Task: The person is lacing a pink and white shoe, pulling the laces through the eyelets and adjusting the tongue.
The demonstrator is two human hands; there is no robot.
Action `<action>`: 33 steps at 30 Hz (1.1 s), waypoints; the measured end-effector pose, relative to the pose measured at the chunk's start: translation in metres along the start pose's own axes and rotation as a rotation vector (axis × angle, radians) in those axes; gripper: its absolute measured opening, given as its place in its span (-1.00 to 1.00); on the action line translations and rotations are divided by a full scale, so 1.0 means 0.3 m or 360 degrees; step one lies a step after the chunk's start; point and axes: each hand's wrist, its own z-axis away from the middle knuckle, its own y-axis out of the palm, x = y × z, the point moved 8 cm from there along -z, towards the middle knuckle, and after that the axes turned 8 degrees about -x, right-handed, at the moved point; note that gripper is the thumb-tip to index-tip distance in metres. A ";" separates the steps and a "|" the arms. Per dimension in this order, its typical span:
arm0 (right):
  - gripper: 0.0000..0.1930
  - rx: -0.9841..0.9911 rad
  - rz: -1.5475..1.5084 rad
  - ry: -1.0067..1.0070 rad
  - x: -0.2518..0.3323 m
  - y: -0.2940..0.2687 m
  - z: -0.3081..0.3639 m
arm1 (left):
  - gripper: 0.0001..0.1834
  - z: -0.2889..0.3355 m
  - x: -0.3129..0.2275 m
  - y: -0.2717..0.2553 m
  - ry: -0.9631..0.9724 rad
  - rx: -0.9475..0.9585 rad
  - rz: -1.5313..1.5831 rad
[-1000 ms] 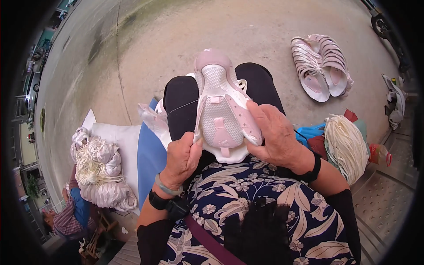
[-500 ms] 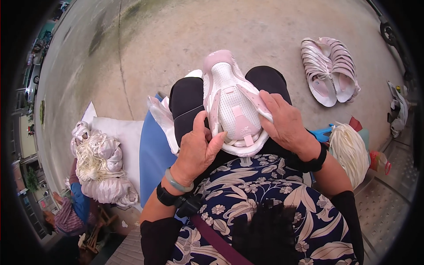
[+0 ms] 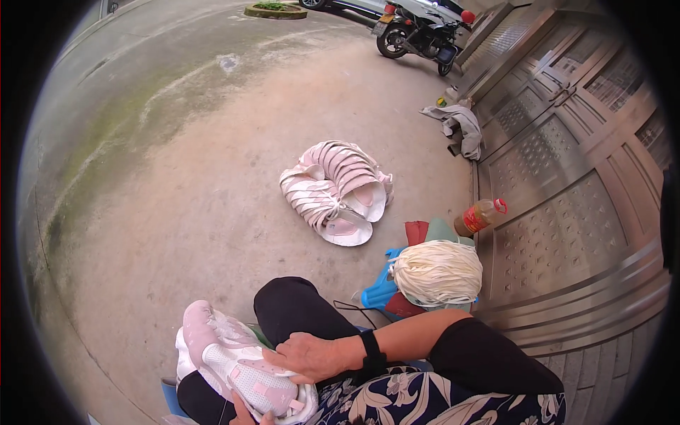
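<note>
A pink-and-white shoe upper (image 3: 244, 365) with a mesh tongue and no lace in it lies across my lap, its toe pointing up and left. My right hand (image 3: 306, 358) grips its right side, thumb and fingers closed on the edge. At the lower edge of the picture only some fingers of my left hand (image 3: 249, 412) show, holding the upper's left side near the heel. A big bundle of cream shoelaces (image 3: 439, 273) lies to the right of my right knee, on a blue plastic stool (image 3: 379, 287).
Ahead on the concrete sits a stack of nested pink-and-white shoe uppers (image 3: 340, 188). A red-capped bottle (image 3: 480, 216) stands beyond the laces, near a metal door (image 3: 559, 205). Grey cloth (image 3: 464, 131) lies by the wall. Farther off are a motorcycle (image 3: 418, 35) and a car.
The view has swung to the right, so the uppers, laces and door appear farther left. Both hands still hold the upper; most of my left hand is now out of the picture.
</note>
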 end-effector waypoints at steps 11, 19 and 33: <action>-0.33 0.0295 -0.0237 -0.0084 -0.062 0.052 -0.079 | -0.01 -0.094 0.086 -0.007 -0.0091 0.0500 0.0391; -0.42 0.0299 -0.0056 -0.0262 -0.033 0.067 -0.085 | -0.05 -0.115 0.066 -0.005 -0.0045 0.0473 0.0390; -0.37 0.0069 0.0135 -0.0294 -0.011 -0.009 0.004 | 0.00 -0.058 0.093 0.072 -0.0031 0.0101 0.0371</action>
